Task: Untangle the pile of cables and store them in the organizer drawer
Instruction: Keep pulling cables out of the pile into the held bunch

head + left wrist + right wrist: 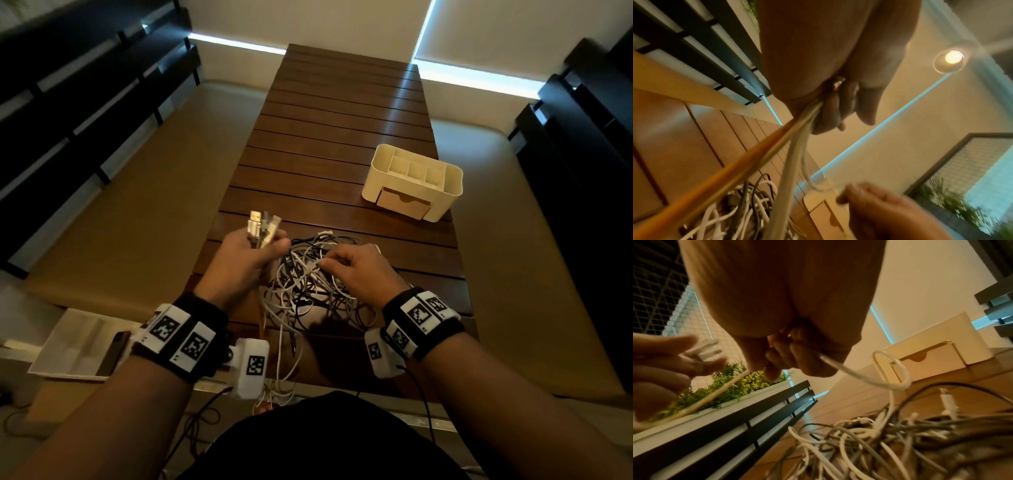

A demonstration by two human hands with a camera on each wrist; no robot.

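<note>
A tangled pile of white, grey and black cables [308,291] lies on the near part of the dark slatted wooden table [342,137]. My left hand [251,245] grips a bunch of cable ends [262,224] whose USB plugs stick up above the fist; the held cables [797,129], white and one orange, run down from the fist. My right hand [337,262] pinches one white cable [849,373] over the pile, and it loops down into the tangle [879,443]. The cream organizer [414,183] stands further back on the right, with its drawer [402,202] facing me and closed.
A white tray [73,346] with a dark phone [114,353] sits at the lower left beside the table. Dark slatted benches flank the room on both sides. Several cables hang over the table's near edge [281,370].
</note>
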